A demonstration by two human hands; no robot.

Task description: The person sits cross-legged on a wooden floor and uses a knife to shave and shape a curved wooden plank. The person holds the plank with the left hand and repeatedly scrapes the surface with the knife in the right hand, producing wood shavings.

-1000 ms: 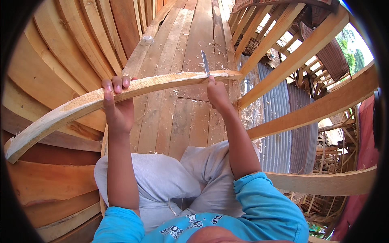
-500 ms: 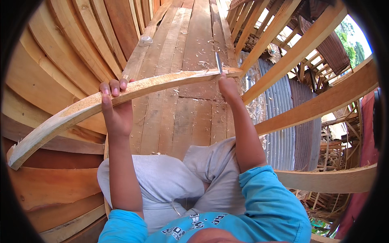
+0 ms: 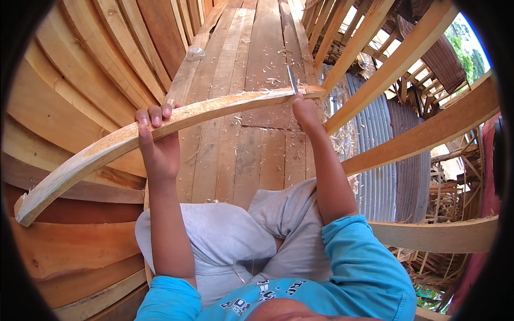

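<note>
A long, curved piece of timber runs across in front of me, from the lower left up to the right. My left hand grips it left of its middle, fingertips over the top face and thumb on the near side. Close to the timber's right end, my right hand is closed round a knife, whose handle the fingers hide. The knife's narrow metal blade points away from me and lies across the timber's upper face. Pale, freshly cut wood shows along that face.
Wood shavings are scattered over the plank floor. Overlapping planks form a curved wall at left. Open curved ribs stand at right, with corrugated metal sheets beyond them. A small clear container sits by the left wall.
The whole view has shifted slightly, so the timber and both arms appear a little farther right. Both hands keep their holds, and the blade still lies near the timber's right end.
</note>
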